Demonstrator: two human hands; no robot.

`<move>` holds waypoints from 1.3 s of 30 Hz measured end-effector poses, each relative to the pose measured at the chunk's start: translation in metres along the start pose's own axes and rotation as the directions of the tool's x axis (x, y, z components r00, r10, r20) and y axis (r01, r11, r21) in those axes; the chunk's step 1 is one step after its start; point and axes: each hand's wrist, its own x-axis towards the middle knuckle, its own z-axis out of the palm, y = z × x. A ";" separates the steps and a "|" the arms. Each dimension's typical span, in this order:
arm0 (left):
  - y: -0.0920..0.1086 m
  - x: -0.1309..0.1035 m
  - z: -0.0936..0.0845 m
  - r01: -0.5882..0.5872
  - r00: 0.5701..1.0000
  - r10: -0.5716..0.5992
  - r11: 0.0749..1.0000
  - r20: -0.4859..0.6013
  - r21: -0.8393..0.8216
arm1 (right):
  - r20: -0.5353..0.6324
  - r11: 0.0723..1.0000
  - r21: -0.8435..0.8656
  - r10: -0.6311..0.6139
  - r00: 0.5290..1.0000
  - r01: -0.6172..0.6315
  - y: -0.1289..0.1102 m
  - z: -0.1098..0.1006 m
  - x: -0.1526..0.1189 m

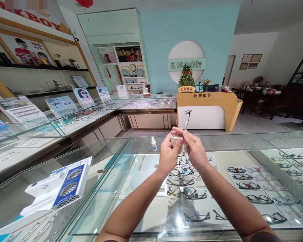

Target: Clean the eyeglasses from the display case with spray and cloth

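Both my hands meet over the glass counter, raised in front of me. My left hand [168, 153] is closed around a cream cloth [176, 139], bunched between thumb and fingers. My right hand [196, 151] pinches a pair of eyeglasses [188, 117] close beside the cloth. One thin dark temple of the glasses sticks up above my fingers; the lenses are mostly hidden by the hands and cloth. A small white spray bottle [154, 144] stands on the counter top, left of my left hand.
Under the glass of the display counter [161, 222] lie rows of eyeglasses [187, 192]. A blue-and-white display box [70, 186] stands at left. Another glass showcase [87, 116] runs along the left side. Beyond the floor is a cashier desk [202, 116] with a plant [187, 76].
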 end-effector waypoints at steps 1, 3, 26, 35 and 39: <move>0.001 0.000 0.000 -0.010 1.000 0.010 1.000 -0.029 0.005 | 0.008 0.998 -0.049 -0.032 0.999 0.032 0.001 0.002 -0.001; 0.003 -0.001 0.002 -0.034 0.997 0.035 0.999 -0.070 0.015 | 0.031 0.986 -0.138 -0.091 0.995 0.094 0.001 0.006 -0.004; 0.036 -0.014 -0.054 0.074 0.965 -0.038 0.989 -0.261 0.130 | -0.009 0.986 -0.002 -0.165 0.986 0.165 -0.038 -0.016 -0.015; 0.034 -0.060 -0.167 0.281 0.881 0.085 0.699 -0.466 0.658 | 0.268 0.989 -0.147 0.031 0.963 0.009 -0.049 -0.024 -0.050; 0.028 -0.076 -0.192 0.365 0.857 0.105 0.565 -0.504 0.740 | 0.393 0.956 -0.287 0.180 0.902 -0.066 -0.063 -0.031 -0.075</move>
